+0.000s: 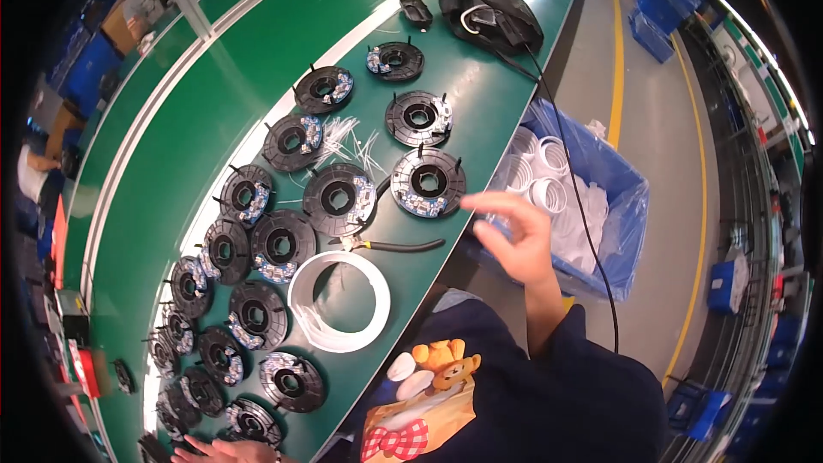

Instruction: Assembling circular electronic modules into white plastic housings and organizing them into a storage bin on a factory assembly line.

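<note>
My right hand [514, 236] is off the bench's edge with thumb and fingers apart, holding nothing visible. Its fingertips are close to a round black plastic base [405, 178] with a blue-and-white circuit board on it. At the bottom, my left hand [214, 452] has its fingers spread beside another such base [253, 422]; part of that hand is cut off by the frame. Several more bases with boards and upright pegs stand in rows along the bench. Between them and me lie black-handled cutters [403, 247] and a wide white ring [380, 304] with thin clear strips inside.
Loose white strips [343, 141] lie among the bases on the green bench [480, 94]. A black bag [490, 17] sits at the far end, trailing a cable. Right of the bench, a blue bin [621, 206] holds white rings. Another person [150, 4] is across the line.
</note>
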Motion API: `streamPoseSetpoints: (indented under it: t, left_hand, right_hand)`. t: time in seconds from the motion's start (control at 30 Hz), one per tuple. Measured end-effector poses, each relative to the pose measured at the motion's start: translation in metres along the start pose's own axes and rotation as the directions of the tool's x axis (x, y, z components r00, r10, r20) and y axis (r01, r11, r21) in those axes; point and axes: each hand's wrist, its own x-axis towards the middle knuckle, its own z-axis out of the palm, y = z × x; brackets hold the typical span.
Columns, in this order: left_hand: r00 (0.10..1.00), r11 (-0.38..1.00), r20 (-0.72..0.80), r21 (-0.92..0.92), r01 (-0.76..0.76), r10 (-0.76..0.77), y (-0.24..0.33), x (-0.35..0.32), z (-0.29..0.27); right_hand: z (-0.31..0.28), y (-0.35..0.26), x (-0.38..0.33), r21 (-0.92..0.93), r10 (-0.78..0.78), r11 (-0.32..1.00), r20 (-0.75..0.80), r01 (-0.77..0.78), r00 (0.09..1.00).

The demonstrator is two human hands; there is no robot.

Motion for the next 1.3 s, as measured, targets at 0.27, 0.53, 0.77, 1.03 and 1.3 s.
streamPoseSetpoints:
  t: [0.27, 0.53, 0.77, 1.03, 1.3]
  left_hand:
    - [0.915, 0.964, 0.306, 0.040, 0.262, -0.262, 0.055, -0.060, 0.030]
    - [0.663, 0.888, 0.632, 0.092, 0.450, -0.402, 0.106, -0.048, 0.092]
    - [0.706, 0.832, 0.526, 0.008, 0.554, -0.475, 0.111, -0.050, 0.090]
    - [0.771, 0.843, 0.388, 0.027, 0.538, -0.505, 0.066, -0.043, 0.038]
    - [0.866, 0.932, 0.346, 0.129, 0.338, -0.361, 0.058, -0.004, 0.032]
  right_hand:
    - [-0.013, 0.074, 0.035, -0.530, 0.058, 0.837, -0.164, -0.138, 0.985]
    - [-0.010, 0.091, 0.048, -0.505, 0.268, 0.830, -0.014, -0.238, 0.963]
    - [-0.015, 0.088, 0.047, -0.534, 0.237, 0.820, -0.009, -0.205, 0.971]
    - [0.035, 0.015, 0.039, -0.366, -0.227, 0.889, 0.171, 0.276, 0.959]
    - [0.119, -0.034, 0.046, -0.082, -0.056, 0.816, 0.974, 0.573, 0.220]
